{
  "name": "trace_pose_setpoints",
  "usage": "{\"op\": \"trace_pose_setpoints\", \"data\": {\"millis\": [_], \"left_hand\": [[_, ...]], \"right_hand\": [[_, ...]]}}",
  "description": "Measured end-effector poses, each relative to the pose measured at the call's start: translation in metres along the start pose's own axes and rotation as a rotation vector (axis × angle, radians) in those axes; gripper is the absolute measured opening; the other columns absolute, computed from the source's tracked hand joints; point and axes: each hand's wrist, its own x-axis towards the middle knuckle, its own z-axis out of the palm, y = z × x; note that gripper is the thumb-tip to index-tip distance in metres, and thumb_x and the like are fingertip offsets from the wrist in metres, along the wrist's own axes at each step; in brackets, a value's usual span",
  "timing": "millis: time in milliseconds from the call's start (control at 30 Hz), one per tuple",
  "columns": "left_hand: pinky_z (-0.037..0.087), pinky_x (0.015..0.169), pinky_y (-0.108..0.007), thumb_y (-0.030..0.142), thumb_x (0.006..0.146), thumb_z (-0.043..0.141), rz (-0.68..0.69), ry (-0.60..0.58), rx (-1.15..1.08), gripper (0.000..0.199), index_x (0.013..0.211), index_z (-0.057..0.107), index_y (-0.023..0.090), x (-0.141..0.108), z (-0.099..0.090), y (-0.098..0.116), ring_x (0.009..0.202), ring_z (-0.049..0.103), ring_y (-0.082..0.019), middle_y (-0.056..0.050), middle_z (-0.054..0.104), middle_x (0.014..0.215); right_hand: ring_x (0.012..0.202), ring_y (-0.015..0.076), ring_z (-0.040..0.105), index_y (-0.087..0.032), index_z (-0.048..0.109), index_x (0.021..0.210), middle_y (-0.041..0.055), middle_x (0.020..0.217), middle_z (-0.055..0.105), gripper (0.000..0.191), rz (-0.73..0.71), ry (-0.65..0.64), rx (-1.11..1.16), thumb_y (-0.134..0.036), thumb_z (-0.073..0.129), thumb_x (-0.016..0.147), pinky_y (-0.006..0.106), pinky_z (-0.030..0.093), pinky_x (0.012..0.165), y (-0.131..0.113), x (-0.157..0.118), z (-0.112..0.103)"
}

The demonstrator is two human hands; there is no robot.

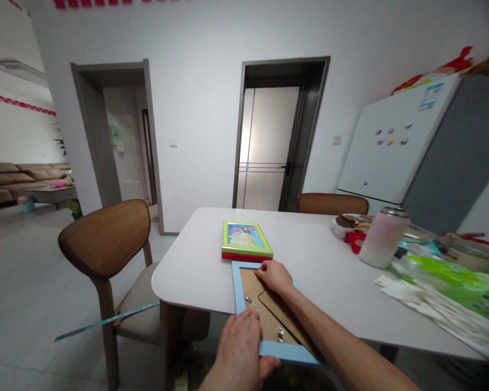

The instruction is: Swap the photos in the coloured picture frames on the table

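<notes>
A light blue picture frame (238, 288) lies back side up at the table's near edge, with a brown backing board (267, 312) and small metal clips on it. My left hand (241, 347) is closed round the frame's near left corner, thumb at the near edge. My right hand (274, 276) pinches at a small metal clip near the far edge of the backing; its fingertips partly hide the clip. Just beyond the frame, a green picture frame (248, 251) with a picture of a figure in a dress rests on a red one (244, 257).
The white table (309, 239) bears a pink and white bottle (384, 237), a green package (464, 277) and white cloth gloves (427, 304) at the right. A wooden chair (106, 233) stands left, with a thin patterned strip (101, 323) across it. Another chair (332, 203) is behind the table.
</notes>
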Motion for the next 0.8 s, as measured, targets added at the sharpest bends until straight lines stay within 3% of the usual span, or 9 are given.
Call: {"op": "trace_pose_setpoints", "data": {"millis": [467, 633, 800], "left_hand": [[0.022, 0.1, -0.033, 0.033, 0.065, 0.062, 0.015, 0.038, -0.019, 0.058, 0.116, 0.042, 0.014, -0.001, 0.0, -0.002, 0.115, 0.035, -0.021, -0.009, 0.044, 0.123], [0.022, 0.1, -0.034, 0.037, 0.063, 0.063, 0.022, 0.028, -0.028, 0.058, 0.114, 0.045, 0.016, -0.002, 0.001, -0.007, 0.115, 0.035, -0.021, -0.008, 0.043, 0.124], [0.024, 0.099, -0.033, 0.036, 0.063, 0.062, 0.007, 0.035, -0.034, 0.052, 0.111, 0.047, 0.018, -0.004, -0.002, -0.005, 0.114, 0.036, -0.021, -0.006, 0.043, 0.124]], "right_hand": [[0.069, 0.0183, 0.058, -0.017, 0.063, 0.069, 0.0082, 0.073, 0.065, 0.017, 0.029, 0.06, -0.007, -0.026, 0.049, 0.065, 0.024, 0.034, 0.054, -0.004, -0.002, 0.001], [0.067, 0.0151, 0.057, -0.017, 0.063, 0.066, 0.0057, 0.071, 0.066, 0.022, -0.102, 0.023, 0.057, -0.029, 0.045, 0.07, 0.022, 0.036, 0.057, -0.001, -0.01, -0.009], [0.064, 0.0114, 0.055, -0.019, 0.064, 0.066, 0.0004, 0.069, 0.065, 0.021, -0.353, -0.094, 0.153, -0.025, 0.045, 0.07, 0.02, 0.035, 0.059, -0.008, -0.05, -0.016]]}}
